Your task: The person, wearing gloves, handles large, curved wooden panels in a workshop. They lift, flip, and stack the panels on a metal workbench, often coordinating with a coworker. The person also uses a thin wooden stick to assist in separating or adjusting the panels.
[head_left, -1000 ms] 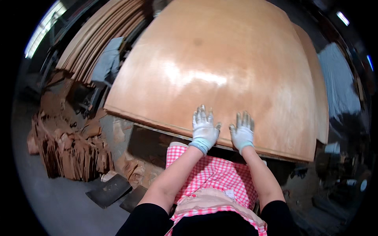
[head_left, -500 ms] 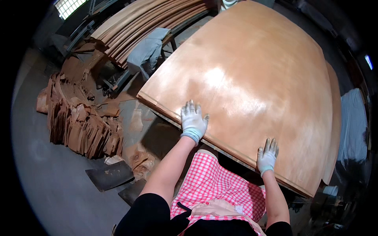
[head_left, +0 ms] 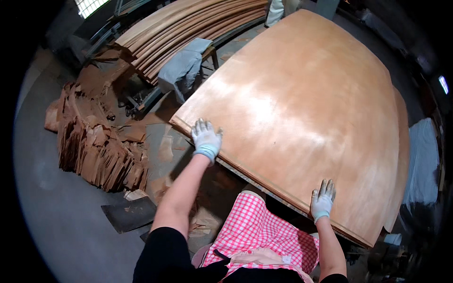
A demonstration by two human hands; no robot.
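Your grip was flat and open: left hand [head_left: 206, 139] and right hand [head_left: 322, 200] both pressed on the near edge of the big wooden sheet [head_left: 306, 108], which lay on a stack beside scrap veneer pile [head_left: 96, 146].

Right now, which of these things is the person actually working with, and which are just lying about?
In hand:
- large plywood sheet
- left hand, gloved, flat near the sheet's corner
- right hand, gloved, on its near edge

Lying about:
- heap of veneer scraps on the floor
- stack of long sheets behind
- grey cloth
- dark flat piece on the floor
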